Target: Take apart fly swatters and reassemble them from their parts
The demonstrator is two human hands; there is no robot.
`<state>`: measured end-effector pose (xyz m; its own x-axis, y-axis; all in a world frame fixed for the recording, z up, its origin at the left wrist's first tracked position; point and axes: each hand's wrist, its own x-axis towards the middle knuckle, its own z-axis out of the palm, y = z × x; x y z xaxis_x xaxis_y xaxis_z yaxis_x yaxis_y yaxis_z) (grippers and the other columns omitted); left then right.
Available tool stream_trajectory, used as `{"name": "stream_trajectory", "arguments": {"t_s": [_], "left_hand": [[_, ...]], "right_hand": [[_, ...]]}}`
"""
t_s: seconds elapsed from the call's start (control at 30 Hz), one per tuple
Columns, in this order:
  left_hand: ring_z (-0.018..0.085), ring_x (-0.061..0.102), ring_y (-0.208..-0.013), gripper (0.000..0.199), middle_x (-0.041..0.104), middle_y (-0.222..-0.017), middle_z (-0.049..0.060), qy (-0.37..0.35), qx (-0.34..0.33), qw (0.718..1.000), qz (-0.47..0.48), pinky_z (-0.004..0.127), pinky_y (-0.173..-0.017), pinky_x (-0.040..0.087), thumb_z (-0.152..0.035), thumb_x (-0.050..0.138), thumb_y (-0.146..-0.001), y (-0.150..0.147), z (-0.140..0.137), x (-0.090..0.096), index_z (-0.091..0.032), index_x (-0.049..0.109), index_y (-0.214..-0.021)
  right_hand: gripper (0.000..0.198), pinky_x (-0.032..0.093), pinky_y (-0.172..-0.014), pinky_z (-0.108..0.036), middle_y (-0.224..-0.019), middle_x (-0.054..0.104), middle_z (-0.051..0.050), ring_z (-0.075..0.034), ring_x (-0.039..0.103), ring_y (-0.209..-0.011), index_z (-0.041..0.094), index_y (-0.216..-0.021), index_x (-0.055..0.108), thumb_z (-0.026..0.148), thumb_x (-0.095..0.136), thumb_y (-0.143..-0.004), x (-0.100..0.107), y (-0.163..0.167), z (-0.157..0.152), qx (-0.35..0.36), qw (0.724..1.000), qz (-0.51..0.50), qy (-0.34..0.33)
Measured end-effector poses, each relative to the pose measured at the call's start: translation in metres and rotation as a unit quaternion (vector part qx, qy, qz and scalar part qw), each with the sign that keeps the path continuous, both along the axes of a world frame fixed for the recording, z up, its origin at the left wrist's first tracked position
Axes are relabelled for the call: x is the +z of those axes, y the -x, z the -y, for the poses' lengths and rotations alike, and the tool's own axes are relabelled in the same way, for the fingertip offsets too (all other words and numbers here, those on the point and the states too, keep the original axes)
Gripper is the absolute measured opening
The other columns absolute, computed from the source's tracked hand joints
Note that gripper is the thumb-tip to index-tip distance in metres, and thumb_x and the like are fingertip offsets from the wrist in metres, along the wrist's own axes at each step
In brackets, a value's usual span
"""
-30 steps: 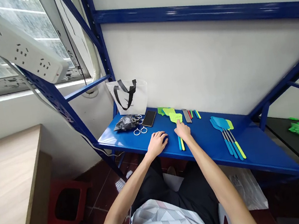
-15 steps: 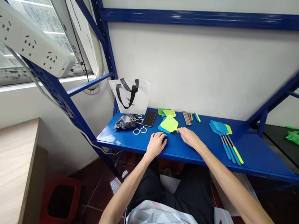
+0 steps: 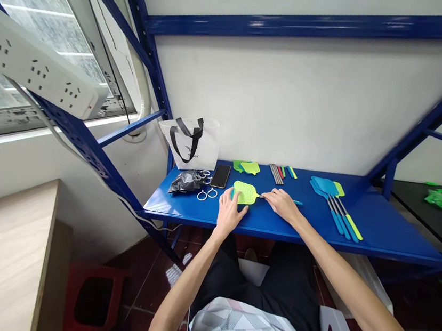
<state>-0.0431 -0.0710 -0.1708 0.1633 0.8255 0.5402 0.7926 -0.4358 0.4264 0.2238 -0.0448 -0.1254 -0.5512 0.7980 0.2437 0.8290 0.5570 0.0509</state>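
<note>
A yellow-green fly swatter head [image 3: 246,192] lies face up near the table's front edge, with a bit of blue under its left side. My left hand [image 3: 228,212] grips its left end, fingers on top and thumb along the lower edge. My right hand [image 3: 283,204] is closed on the thin metal rod just right of the head's neck. Past its knuckles a blue handle end [image 3: 298,202] sticks out. To the right lie several assembled fly swatters [image 3: 333,205], mostly blue. More loose swatter heads [image 3: 250,168] rest behind.
Metal rods and coloured handles [image 3: 276,173] lie near the wall. At the left are a phone [image 3: 220,177], white rings [image 3: 202,195], a black plastic bag [image 3: 185,181] and a white tote bag [image 3: 198,149]. A blue frame post [image 3: 105,174] rises at the table's left end.
The yellow-green head has moved slightly left and turned, with my left hand now gripping its end. A rod and blue handle now show at my right hand.
</note>
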Motion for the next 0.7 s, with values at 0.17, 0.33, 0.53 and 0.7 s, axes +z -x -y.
{"name": "stream_trajectory", "arguments": {"t_s": [0.17,0.33,0.53,0.7], "left_hand": [[0.034,0.046,-0.154,0.042,0.055,-0.16,0.012,0.007,-0.038,0.999,-0.004,0.058,-0.129,0.034,-0.06,0.058,-0.109,0.0,0.005,0.009,-0.03,0.065,-0.136],[0.031,0.057,-0.141,0.029,0.066,-0.145,0.009,0.031,-0.049,0.998,-0.011,0.053,-0.12,0.044,-0.049,0.054,-0.113,0.001,0.001,0.005,-0.029,0.072,-0.121],[0.03,0.061,-0.137,0.02,0.068,-0.142,0.008,0.031,-0.053,0.998,-0.016,0.053,-0.118,0.047,-0.033,0.056,-0.111,0.001,-0.005,-0.005,-0.028,0.073,-0.122],[0.031,0.064,-0.135,0.025,0.068,-0.144,0.01,0.045,-0.044,0.998,0.02,0.049,-0.113,0.053,-0.036,0.057,-0.111,0.011,-0.012,-0.003,-0.027,0.072,-0.128]], "right_hand": [[0.048,0.05,-0.097,-0.045,-0.132,0.08,-0.012,-0.03,0.066,-0.116,0.022,-0.143,0.074,0.016,0.037,-0.113,-0.015,0.003,0.018,0.006,1.0,-0.029,-0.003],[0.041,0.049,-0.101,-0.045,-0.133,0.079,-0.011,-0.029,0.067,-0.12,0.026,-0.136,0.078,0.027,0.043,-0.115,-0.021,0.01,0.029,-0.005,0.996,-0.086,-0.002],[0.04,0.049,-0.11,-0.044,-0.134,0.078,-0.01,-0.028,0.067,-0.127,0.026,-0.127,0.08,0.033,0.042,-0.115,-0.027,-0.008,0.054,-0.061,0.97,-0.226,-0.07],[0.04,0.051,-0.11,-0.048,-0.124,0.08,-0.013,-0.031,0.069,-0.12,0.024,-0.116,0.081,0.037,0.043,-0.112,-0.035,-0.043,0.07,-0.159,0.924,-0.322,-0.13]]}}
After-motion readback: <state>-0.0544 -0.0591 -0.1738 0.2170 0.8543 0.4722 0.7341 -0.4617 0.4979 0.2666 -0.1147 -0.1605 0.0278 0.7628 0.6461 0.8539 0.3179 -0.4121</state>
